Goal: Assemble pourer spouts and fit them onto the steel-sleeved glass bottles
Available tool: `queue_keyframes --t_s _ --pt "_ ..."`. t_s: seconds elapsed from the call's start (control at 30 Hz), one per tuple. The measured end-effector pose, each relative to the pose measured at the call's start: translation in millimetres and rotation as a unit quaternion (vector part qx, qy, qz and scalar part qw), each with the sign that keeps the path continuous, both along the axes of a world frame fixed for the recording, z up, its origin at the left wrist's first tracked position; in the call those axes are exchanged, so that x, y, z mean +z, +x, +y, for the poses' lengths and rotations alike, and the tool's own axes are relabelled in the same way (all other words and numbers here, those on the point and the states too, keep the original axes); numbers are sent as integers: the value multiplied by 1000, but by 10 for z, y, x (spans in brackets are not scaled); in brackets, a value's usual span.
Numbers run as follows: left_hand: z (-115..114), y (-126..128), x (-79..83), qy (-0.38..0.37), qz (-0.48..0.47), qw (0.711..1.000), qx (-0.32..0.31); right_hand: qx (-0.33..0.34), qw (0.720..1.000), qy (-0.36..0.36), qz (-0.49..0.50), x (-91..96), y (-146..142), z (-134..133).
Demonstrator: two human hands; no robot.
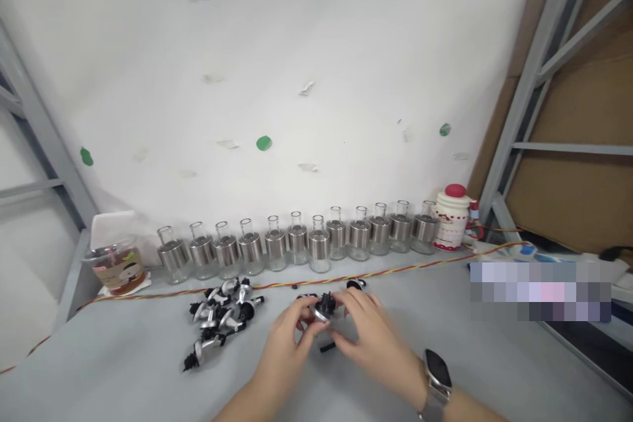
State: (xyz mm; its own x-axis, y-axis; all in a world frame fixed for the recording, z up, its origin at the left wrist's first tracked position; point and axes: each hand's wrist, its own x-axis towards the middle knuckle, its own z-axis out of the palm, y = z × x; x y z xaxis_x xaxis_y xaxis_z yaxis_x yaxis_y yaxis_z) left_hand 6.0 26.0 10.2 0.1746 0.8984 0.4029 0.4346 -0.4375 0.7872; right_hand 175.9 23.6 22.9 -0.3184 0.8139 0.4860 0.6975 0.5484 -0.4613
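Over the grey tabletop, a silver bottle pourer [325, 306] with a black ribbed plug is held between both hands. My left hand [289, 339] pinches its silver rim with thumb and fingers. Curled around the other side, my right hand [368, 333] has its fingertips at the black plug. My fingers hide part of the pourer. A small black strip-like piece [327, 347] shows just below it. Behind the right fingers, another black-and-silver piece [356, 284] is partly covered. To the left lies a pile of similar pourers [217, 316].
Several glass bottles [319, 244] with steel sleeves stand along the wall, open-necked. A red-yellow twisted cord [386, 271] runs in front of them. A cup of brown liquid [119, 270] stands left, a white jar with a red knob [451, 221] right. Metal frames [524, 105] flank the table.
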Motion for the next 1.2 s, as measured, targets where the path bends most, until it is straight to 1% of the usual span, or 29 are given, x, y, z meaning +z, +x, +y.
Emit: queue_keyframes --t_s 0.13,0.23,0.43,0.6,0.67,0.77,0.87,0.93,1.03,1.13,1.2 --pt "-40 -1 -37 53 82 995 1 -23 997 45 -59 -23 -28 -5" --pt "-65 10 -34 79 117 990 7 -25 992 76 -98 -41 -33 -1" --pt "-87 44 -44 72 146 987 11 -52 975 142 -163 -96 -61 -14" --pt "-97 61 -80 76 155 985 18 -63 967 177 -173 -112 -107 -64" --pt "-96 63 -75 83 156 984 10 -58 969 175 -166 -105 -97 -61" --pt "-88 43 -35 85 152 985 -19 -51 974 158 -151 -88 -52 -24" --pt "-70 0 31 51 153 986 -41 -38 979 137 -145 -83 -13 18" --pt "-53 -26 66 30 171 984 -38 -18 982 125 -141 -91 -5 31" --pt "-29 -41 87 28 211 977 -18 10 986 106 -129 -107 -9 32" --pt "-22 -32 99 52 261 964 -2 25 989 82 -118 -118 -11 24" --pt "-25 -26 116 77 313 947 0 32 990 74 -116 -125 -11 18"
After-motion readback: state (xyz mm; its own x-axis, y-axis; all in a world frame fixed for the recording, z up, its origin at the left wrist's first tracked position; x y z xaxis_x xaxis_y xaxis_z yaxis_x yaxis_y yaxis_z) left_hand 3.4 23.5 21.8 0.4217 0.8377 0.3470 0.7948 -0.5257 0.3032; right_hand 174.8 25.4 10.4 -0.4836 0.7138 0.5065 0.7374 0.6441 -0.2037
